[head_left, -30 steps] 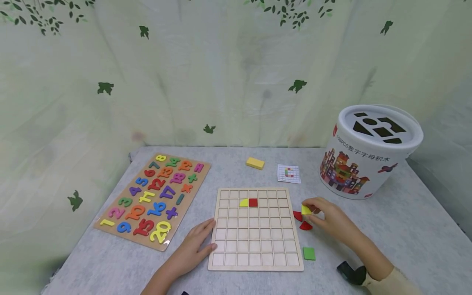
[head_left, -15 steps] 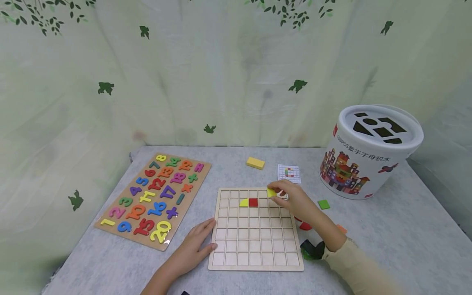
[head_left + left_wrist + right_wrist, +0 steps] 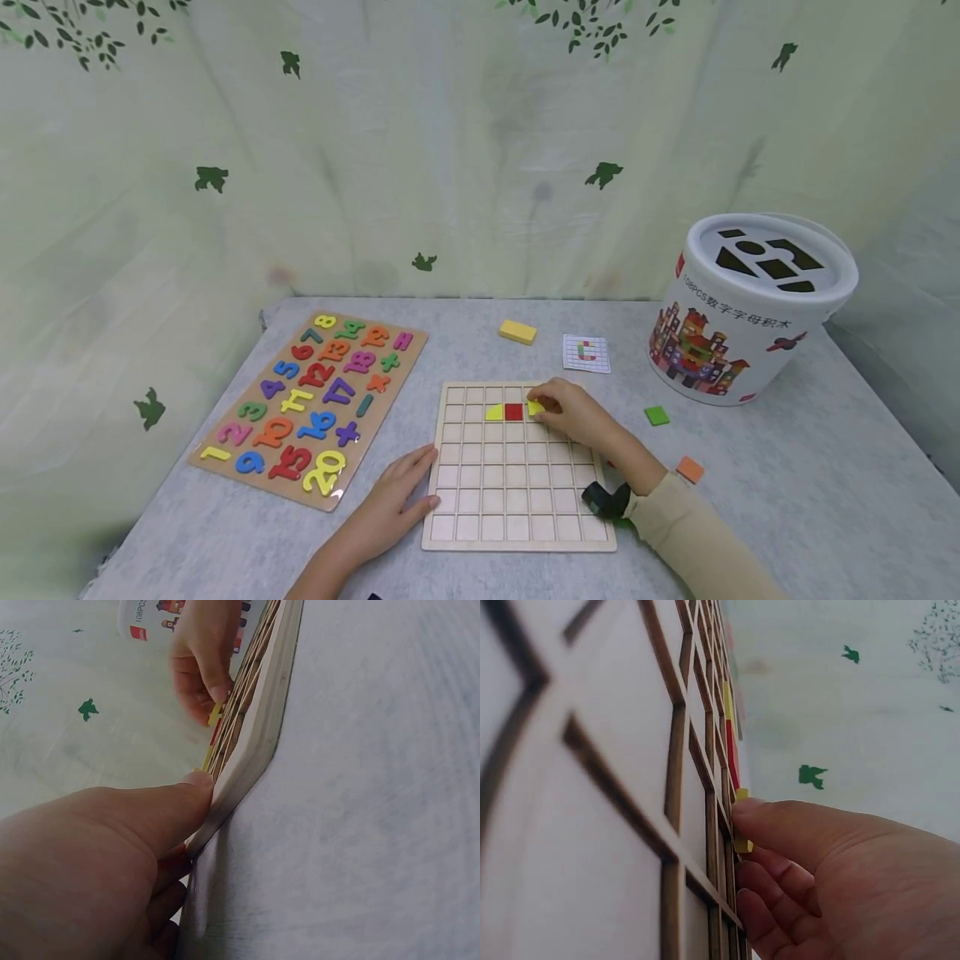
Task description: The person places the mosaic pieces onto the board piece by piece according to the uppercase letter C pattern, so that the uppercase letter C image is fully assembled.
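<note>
Pinched between the thumb and fingertips of the right hand point(image 3: 573, 410), a small yellow tile point(image 3: 535, 407) is held at the second row of the pale wooden grid board point(image 3: 517, 533), just beside the red square tile point(image 3: 513, 411) already seated there; whether the yellow tile sits fully in its cell cannot be told. A second yellow piece with a curved edge point(image 3: 494, 412) is seen on the other side of the red square. In the right wrist view the fingers point(image 3: 795, 832) are shown curled round the yellow tile point(image 3: 742, 844) against the board's lattice. The left hand point(image 3: 393, 500) is laid flat on the grey cloth-covered table point(image 3: 787, 500), with its fingertips pressed to the board's left edge and nothing gripped; the left wrist view shows the thumb point(image 3: 150, 810) set against the board's side point(image 3: 255, 750).

Loose on the table to the right are a green square tile point(image 3: 657, 415) and an orange tile point(image 3: 690, 469). Beyond the board lie a yellow rectangular block point(image 3: 519, 332) and a small white pattern card point(image 3: 587, 353). A white cylindrical toy bucket with shape slots in its lid point(image 3: 738, 317) stands at far right, and a wooden number puzzle board with coloured numerals point(image 3: 307, 404) lies at left.
</note>
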Action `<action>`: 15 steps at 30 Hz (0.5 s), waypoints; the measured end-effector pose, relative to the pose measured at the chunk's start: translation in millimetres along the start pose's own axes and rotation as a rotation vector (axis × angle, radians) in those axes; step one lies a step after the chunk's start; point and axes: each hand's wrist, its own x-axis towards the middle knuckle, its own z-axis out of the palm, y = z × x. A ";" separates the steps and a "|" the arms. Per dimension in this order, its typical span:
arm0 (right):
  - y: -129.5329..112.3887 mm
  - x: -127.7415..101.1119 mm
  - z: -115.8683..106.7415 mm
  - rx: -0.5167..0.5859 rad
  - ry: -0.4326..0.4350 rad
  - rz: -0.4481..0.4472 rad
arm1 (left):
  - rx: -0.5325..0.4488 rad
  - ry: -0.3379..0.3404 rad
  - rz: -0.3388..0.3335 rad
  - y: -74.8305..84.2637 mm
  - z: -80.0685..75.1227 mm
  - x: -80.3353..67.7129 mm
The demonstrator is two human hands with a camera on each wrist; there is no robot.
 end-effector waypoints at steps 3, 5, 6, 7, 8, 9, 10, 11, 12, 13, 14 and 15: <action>4.0 0.3 2.2 -0.009 -0.009 -0.018 | -0.003 0.003 -0.001 0.6 -0.4 -0.3; 4.7 0.1 2.6 -0.006 -0.008 -0.024 | -0.002 0.005 0.000 0.7 -0.3 -0.3; 5.0 0.0 2.8 -0.004 -0.008 -0.023 | -0.002 0.005 0.000 0.7 -0.3 -0.2; 4.9 -0.3 2.8 -0.003 -0.007 -0.020 | -0.002 0.005 0.000 0.5 -0.1 -0.2; 5.3 -0.2 2.9 -0.002 -0.007 -0.019 | -0.002 0.004 0.000 0.3 0.1 -0.2; 4.9 -0.5 2.9 0.001 -0.005 -0.011 | -0.001 0.004 0.001 0.0 0.4 -0.1; 4.8 -0.5 3.1 0.000 -0.003 -0.006 | 0.000 0.004 0.001 -0.5 0.6 0.0; 5.2 -0.2 3.3 0.001 -0.002 -0.006 | 0.002 0.004 0.001 -0.9 0.9 0.1; 5.3 -0.1 3.5 0.003 0.001 -0.005 | 0.001 0.003 0.001 -1.3 1.1 0.1; 5.5 0.3 3.9 0.005 0.001 -0.005 | 0.001 0.002 0.001 -1.6 1.2 0.1; 5.7 0.8 4.3 0.009 -0.001 -0.003 | 0.001 0.001 0.001 -1.6 1.2 0.1; 5.4 0.9 4.6 0.014 -0.003 -0.003 | 0.002 0.001 0.001 -1.6 1.1 0.1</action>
